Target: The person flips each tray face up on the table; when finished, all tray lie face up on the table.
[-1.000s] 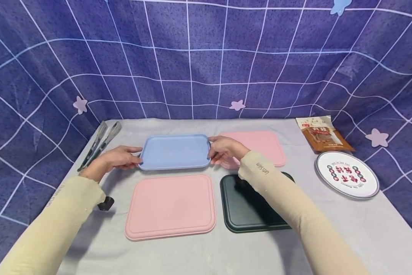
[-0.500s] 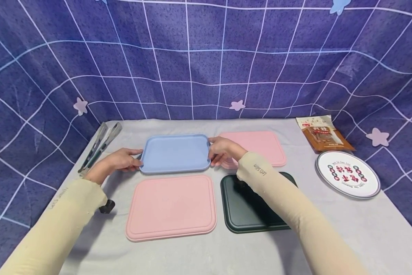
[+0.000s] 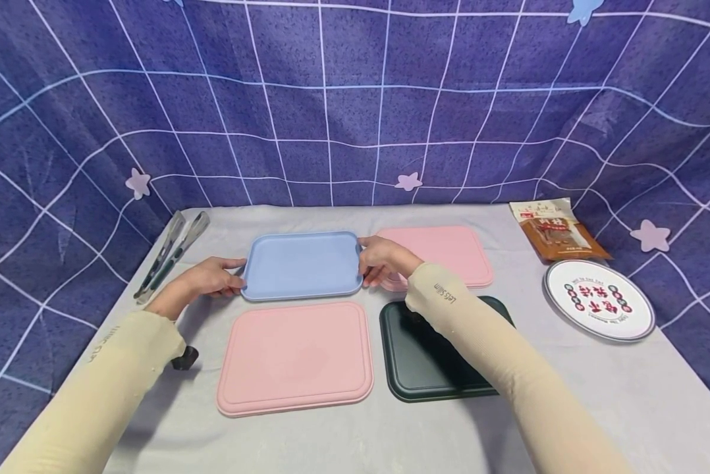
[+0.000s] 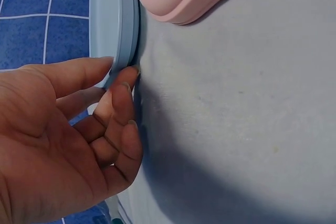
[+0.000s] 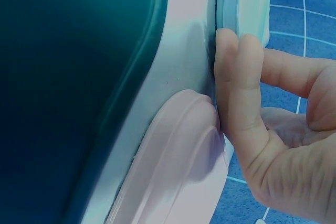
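Observation:
A blue rectangular tray [image 3: 303,265] with a raised rim lies at the back left of the table, between my hands. My left hand [image 3: 211,276] pinches its left end; the left wrist view has thumb and fingertips right at the rim [image 4: 126,19]. At the other end, my right hand [image 3: 383,258] pinches the tray's right edge, its fingertips [image 5: 227,38] against the side in the right wrist view. That hand partly covers a pink rectangular tray-like piece [image 3: 450,253] behind it. A second pink piece [image 3: 296,355] lies just in front of the blue tray.
A dark green rectangular piece [image 3: 414,355] sits front right, under my right forearm. Tongs [image 3: 174,253] lie at the left edge. At right are a brown food packet [image 3: 559,237] and a white plate [image 3: 598,329] with red lettering. A patterned curtain [image 3: 355,105] stands behind.
The tray's near edge and left end have shifted slightly toward me and to the right, my left hand moving along with them. Over the last half second almost nothing moves.

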{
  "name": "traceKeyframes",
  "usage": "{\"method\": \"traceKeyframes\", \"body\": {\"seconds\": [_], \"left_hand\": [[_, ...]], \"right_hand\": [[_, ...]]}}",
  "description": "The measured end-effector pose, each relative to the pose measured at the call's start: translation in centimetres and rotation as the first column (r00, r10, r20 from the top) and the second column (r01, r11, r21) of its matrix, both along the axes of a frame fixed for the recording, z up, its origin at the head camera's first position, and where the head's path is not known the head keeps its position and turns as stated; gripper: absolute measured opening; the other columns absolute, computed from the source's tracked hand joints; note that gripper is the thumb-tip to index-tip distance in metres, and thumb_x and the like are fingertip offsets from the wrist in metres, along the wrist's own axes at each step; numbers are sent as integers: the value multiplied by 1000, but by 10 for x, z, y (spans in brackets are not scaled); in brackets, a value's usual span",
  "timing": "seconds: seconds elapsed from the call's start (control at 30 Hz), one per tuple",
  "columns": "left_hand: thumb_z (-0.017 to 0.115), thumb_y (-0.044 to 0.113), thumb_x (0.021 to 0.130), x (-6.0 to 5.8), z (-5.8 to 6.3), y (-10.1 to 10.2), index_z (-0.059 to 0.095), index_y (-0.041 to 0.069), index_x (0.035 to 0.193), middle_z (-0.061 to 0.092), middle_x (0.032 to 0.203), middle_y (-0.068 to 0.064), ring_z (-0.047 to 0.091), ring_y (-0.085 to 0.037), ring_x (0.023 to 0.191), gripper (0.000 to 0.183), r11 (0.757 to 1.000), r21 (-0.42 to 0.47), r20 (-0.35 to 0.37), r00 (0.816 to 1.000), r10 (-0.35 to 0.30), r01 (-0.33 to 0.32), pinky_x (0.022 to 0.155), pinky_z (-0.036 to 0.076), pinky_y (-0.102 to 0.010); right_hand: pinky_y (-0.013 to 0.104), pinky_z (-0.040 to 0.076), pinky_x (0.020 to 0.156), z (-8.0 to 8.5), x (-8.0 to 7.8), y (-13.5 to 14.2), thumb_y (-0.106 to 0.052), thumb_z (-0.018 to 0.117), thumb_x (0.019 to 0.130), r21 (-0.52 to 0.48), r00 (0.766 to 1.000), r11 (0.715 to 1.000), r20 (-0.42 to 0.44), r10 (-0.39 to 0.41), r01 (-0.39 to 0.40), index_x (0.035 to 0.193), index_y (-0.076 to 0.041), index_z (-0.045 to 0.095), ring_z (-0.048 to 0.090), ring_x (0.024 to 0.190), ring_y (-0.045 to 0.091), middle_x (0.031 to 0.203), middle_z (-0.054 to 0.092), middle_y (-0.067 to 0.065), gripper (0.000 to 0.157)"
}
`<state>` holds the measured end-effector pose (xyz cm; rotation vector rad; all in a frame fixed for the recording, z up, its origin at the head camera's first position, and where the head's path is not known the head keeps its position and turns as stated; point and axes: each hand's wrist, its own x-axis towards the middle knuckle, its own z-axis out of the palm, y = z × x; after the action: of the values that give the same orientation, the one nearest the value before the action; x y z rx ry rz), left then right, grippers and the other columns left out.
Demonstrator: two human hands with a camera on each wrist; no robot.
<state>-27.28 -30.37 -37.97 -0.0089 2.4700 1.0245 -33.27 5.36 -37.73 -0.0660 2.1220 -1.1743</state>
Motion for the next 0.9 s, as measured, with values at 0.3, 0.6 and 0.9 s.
{"method": "traceKeyframes", "body": {"seconds": [0.3,0.6,0.9], "left_hand": [[65,19,94,-1,-2,-1,21,-5,156,68,69,8,60,-6,64,79,1000,-16,2,1000,-9,9,60,49,-25],[62,22,95,1,0,0,21,-4,156,68,71,7,59,-7,65,78,999,-43,2,1000,-10,10,60,47,-26],[56,27,99,-3,13,15,13,-5,158,65,99,-18,62,-21,78,80,996,-93,-49,999,-6,1,72,52,-35]], "right_hand": [[27,56,53,1,2,-2,7,59,88,26,1000,1000,-17,-4,5,163,-21,5,66,57,20,79,60,15,97],[28,56,53,1,3,-4,7,60,87,43,999,999,-42,2,0,163,-20,7,66,58,21,80,59,15,97],[37,61,63,6,2,5,4,62,85,72,992,997,-122,30,-21,162,-13,14,68,64,24,88,65,17,93]]}}
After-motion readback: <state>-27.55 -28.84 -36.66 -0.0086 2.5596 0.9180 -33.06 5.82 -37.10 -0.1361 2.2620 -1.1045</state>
